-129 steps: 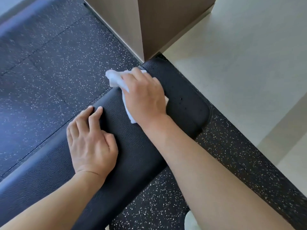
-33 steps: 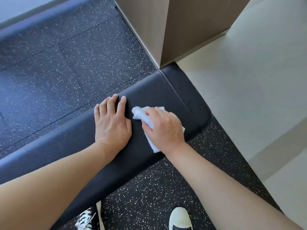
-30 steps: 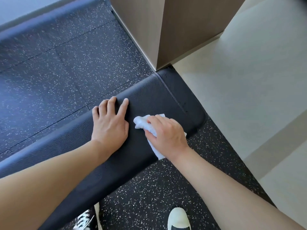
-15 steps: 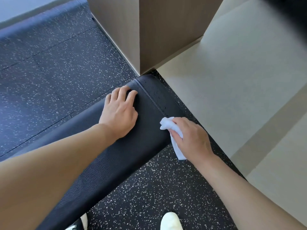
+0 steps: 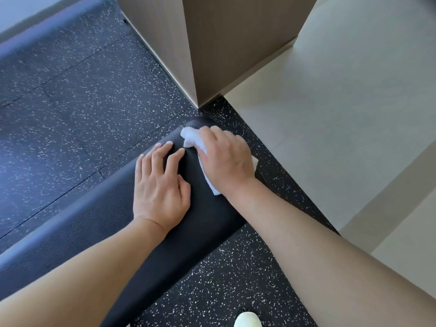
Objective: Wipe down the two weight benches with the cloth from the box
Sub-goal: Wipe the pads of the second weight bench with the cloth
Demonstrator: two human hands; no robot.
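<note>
The white cloth (image 5: 191, 138) lies bunched at the far end of the black bench pad (image 5: 207, 213), gripped under my right hand (image 5: 225, 159); my left hand (image 5: 160, 185) rests flat beside it, fingers straight, on the speckled rubber floor (image 5: 70, 102) side

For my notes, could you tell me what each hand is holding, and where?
The right hand grips the white cloth around its middle. The left hand holds nothing, resting flat on the bench.
</note>
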